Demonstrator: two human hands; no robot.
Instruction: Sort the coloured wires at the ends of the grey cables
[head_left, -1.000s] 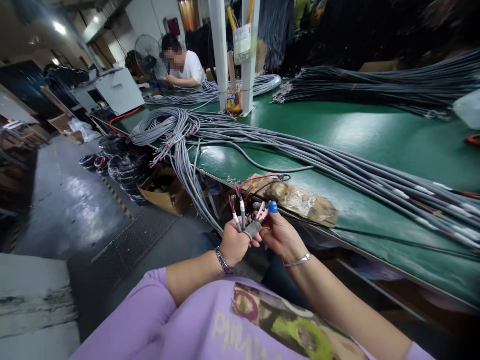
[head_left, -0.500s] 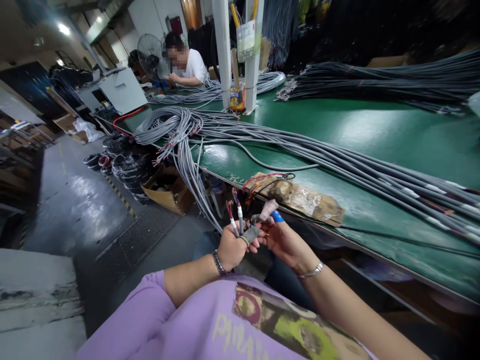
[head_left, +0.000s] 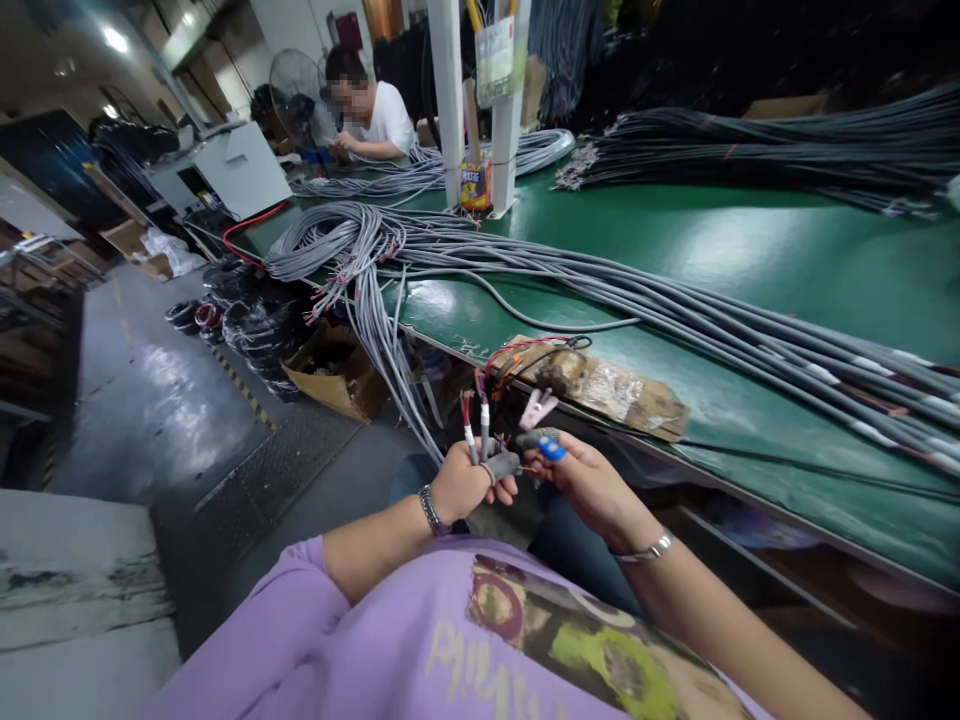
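My left hand [head_left: 466, 482] is closed around the ends of grey cables [head_left: 484, 428]. Above the fist stand two cable ends with white bands, their thin coloured wires [head_left: 466, 406] fanned out. A grey covering sits on one left finger. Close by on the right, my right hand [head_left: 589, 480] has its fingers pinched together at thin wires [head_left: 528, 470] between the hands. It wears a grey fingertip cover and a blue wrap [head_left: 552, 447]. A pale pink clip [head_left: 537, 408] juts up beside the right fingertips; whether they hold it is unclear.
A taped wooden board [head_left: 615, 398] with red and black leads lies at the edge of the green table [head_left: 720, 250]. Long grey cable bundles [head_left: 600, 280] cross the table. A cardboard box [head_left: 337, 375] stands below. Another person [head_left: 379, 120] sits at the back.
My right hand has turned, its fingers drawing in toward the wires, so the blue wrap faces up. The pink clip, blurred before, is now distinct. My left hand keeps its grip.
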